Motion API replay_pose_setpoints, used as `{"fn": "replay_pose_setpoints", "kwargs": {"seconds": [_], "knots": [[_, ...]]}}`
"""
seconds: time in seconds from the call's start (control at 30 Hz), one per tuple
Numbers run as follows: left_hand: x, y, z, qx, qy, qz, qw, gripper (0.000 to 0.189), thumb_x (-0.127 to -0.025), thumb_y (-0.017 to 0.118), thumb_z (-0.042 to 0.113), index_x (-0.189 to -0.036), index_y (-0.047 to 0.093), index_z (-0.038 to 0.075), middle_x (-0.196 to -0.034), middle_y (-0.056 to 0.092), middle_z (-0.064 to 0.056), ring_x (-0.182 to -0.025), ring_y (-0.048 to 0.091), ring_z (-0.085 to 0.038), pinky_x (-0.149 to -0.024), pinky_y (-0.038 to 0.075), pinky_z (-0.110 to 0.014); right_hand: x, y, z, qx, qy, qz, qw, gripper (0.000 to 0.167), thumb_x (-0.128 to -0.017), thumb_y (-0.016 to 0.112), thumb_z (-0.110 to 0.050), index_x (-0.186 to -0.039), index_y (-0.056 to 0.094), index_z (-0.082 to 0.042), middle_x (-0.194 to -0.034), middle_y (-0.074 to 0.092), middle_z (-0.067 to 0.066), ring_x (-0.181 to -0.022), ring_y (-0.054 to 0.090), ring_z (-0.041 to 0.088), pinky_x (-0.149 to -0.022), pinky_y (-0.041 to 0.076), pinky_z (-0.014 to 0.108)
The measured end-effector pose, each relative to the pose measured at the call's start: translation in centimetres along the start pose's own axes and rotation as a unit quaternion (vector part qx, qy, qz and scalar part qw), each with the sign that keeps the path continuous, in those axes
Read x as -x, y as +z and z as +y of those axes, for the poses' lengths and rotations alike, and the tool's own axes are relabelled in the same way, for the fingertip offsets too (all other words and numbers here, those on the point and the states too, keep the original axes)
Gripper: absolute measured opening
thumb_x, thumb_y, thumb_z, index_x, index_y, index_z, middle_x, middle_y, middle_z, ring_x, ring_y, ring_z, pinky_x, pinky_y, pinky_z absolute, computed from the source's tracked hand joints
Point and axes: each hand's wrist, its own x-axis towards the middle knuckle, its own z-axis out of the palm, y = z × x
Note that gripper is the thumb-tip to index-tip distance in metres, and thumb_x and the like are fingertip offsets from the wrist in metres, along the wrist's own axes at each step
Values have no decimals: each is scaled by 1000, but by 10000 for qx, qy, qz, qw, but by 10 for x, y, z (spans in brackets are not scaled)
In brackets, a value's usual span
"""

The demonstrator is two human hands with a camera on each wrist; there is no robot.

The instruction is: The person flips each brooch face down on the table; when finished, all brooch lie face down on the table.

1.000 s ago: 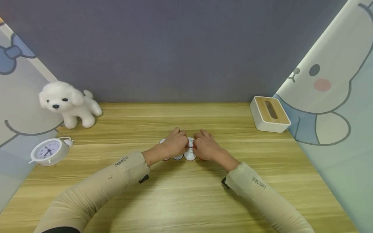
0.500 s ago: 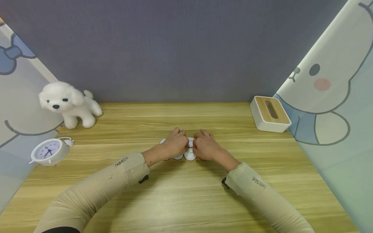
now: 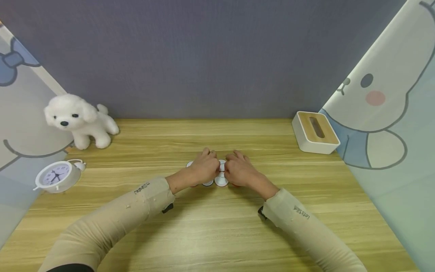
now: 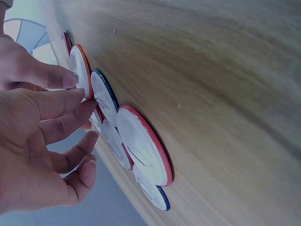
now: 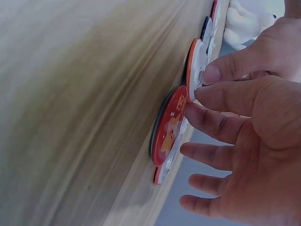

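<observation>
Several round badges lie in two close rows on the wooden table, most with white backs up and coloured rims. My left hand [image 3: 203, 168] and right hand [image 3: 239, 170] meet over them, fingers bent. Both hands pinch at the orange-rimmed badge [image 4: 83, 68], fingertips on its white back and edge. Beside my left hand lie a dark-rimmed badge [image 4: 104, 96], a red-rimmed badge [image 4: 141, 143] and a blue-rimmed badge [image 4: 151, 190]. By my right fingertips, a red badge [image 5: 170, 129] shows a printed cartoon face. In the head view the hands hide part of the rows.
At the left stand a white plush dog [image 3: 81, 121] and a white alarm clock [image 3: 57, 176]. A white tissue box [image 3: 316, 132] with a wooden lid is at the back right. A grey panel [image 3: 204, 60] bounds the table [image 3: 210, 234] behind.
Both hands keep their place over the badges, and the badges have not visibly moved. The head view has shifted very slightly.
</observation>
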Motion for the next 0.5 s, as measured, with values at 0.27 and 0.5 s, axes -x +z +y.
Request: {"fn": "replay_pose_setpoints", "kwargs": {"seconds": [0.27,0.5], "knots": [[0,0,0,-7,13,16,10000,19,-97,67,23,-85,79,14,-101,63,-6,-92,41,-24,-81,39,-36,-1,1,0,-7,8,35,10000,22,-96,58,-16,-76,69,-15,-151,48,14,-150,22,45,-114,25,69],[0,-3,-3,100,48,135,9998,18,-96,68,23,-85,78,13,-99,63,-6,-93,44,-25,-83,40,-38,0,-1,2,-69,-38,141,9999,16,-95,61,-18,-83,71,-13,-147,51,14,-148,24,47,-113,26,70]]}}
